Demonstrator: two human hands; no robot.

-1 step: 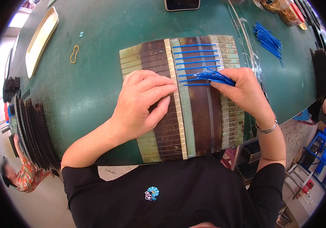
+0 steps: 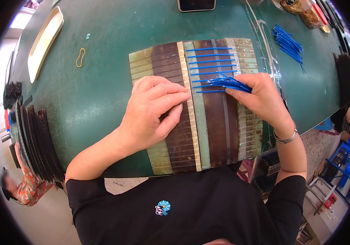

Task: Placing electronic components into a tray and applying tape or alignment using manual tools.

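While the right hand (image 2: 261,97) is closed, thumb against fingers, its grip holds one bundle of blue wires (image 2: 225,83) near the right end. Bundle: long axis roughly sideways, dipping slightly toward the held end; free ends fanned, pointing left toward the other hand. Position: left of the grip, above the right-hand brown band of a slotted board (image 2: 220,139), overlapping part of a row of wires; contact with these cannot be told.

Left hand (image 2: 152,109): fingers bent, fingertips at the cream strip (image 2: 195,145) of the board; whether anything is pinched there cannot be told.

Row of laid wires (image 2: 213,61): blue, side by side, spaced apart, crosswise on the upper part of the board, axes nearly parallel to the bundle's.

Board: slightly tilted, banded in green, brown and grey, lying on a green desk (image 2: 101,32).

Right wrist: one metal bracelet (image 2: 286,137).

Elsewhere on the desk: loose pile of blue wires (image 2: 288,43), upper right; phone (image 2: 196,4), dark screen, far edge of view; yellow rubber band (image 2: 80,57), left of the board; shallow cream tray (image 2: 46,43), upper left; black strips (image 2: 36,143), stacked at the left edge.
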